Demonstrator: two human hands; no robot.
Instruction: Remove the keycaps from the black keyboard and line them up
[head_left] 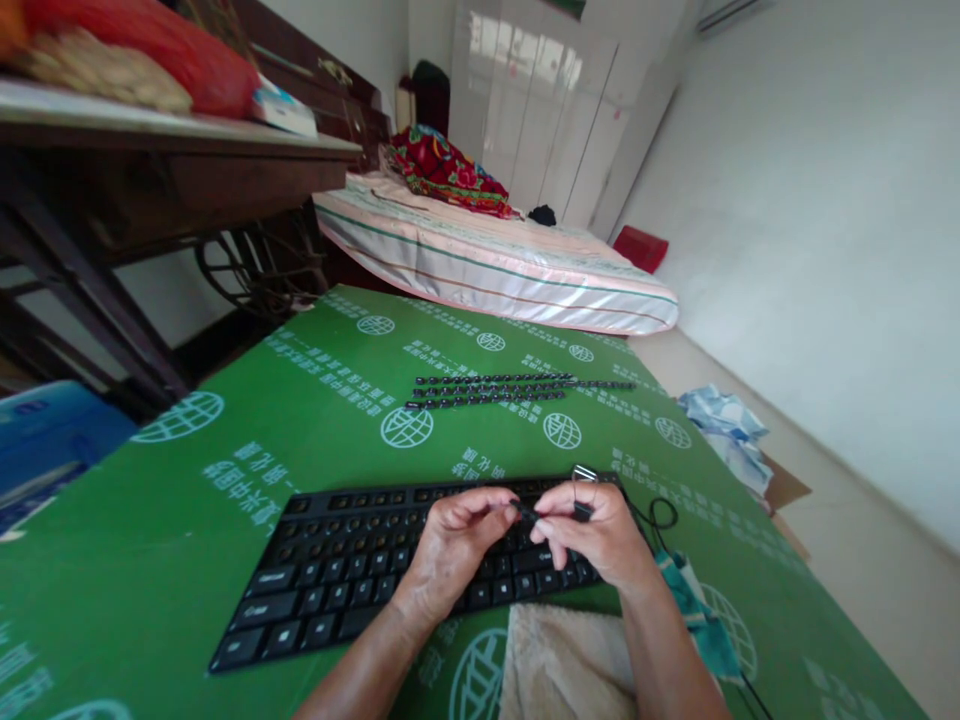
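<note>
A black keyboard (352, 590) lies in front of me, its upper rows without caps and its lower rows still covered with keys. Above the middle of it, my left hand (457, 540) pinches a small black keycap (525, 512) between thumb and fingertips. My right hand (596, 530) meets it from the other side, fingertips at the same keycap. A wire keycap puller (583, 474) with a dark handle is tucked in the right hand, its metal loop pointing away. Beyond the keyboard, loose black keycaps (487, 391) lie in three long rows.
The green printed tabletop (300, 400) carries a beige cloth (566, 655) at the near edge and a teal-and-white cloth (697, 615) beside the keyboard cable (664, 515). A bed (495, 260) stands behind, a sewing-machine table (187, 150) at the left.
</note>
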